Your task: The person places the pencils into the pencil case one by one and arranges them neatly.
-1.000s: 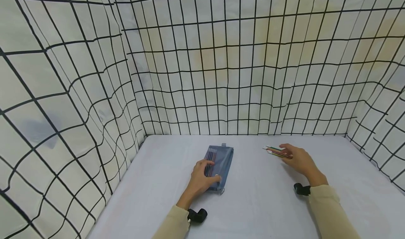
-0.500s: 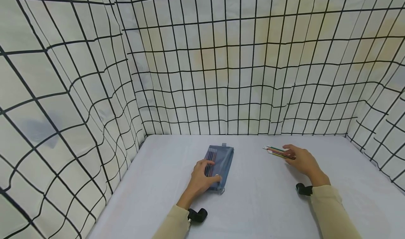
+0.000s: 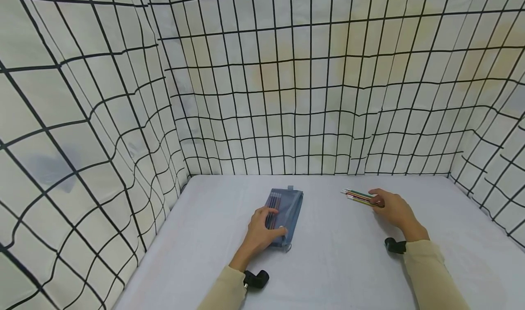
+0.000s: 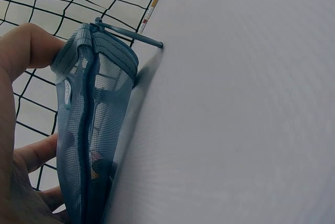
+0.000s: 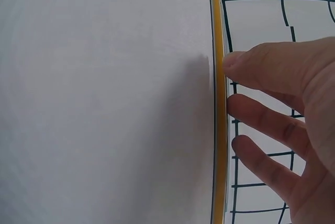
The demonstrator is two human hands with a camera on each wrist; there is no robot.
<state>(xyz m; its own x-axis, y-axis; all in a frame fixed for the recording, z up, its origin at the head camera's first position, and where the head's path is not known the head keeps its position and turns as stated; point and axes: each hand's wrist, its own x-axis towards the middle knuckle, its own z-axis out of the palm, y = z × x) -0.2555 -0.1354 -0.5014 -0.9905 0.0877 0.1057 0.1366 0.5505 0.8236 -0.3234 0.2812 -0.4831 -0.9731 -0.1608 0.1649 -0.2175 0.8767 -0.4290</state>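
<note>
A blue mesh zip pencil case lies on the white table, with several pencils showing at its left side. My left hand holds the case across its near half, fingers on one side and thumb on the other. In the left wrist view, a loop stands out from the case's zipped end. To the right, several coloured pencils lie together on the table, pointing left. Over their right ends is my right hand. Close up, its loosely extended fingers are beside a yellow pencil, the thumb touching it.
A white cloth-covered table spreads between and around both hands. Black grid netting over pale walls rises at the back and both sides. Black wrist cameras are strapped near each cuff.
My right hand has slid slightly rightward along the pencils, which stay in place with more of their length showing. The left hand and pencil case have not moved.
</note>
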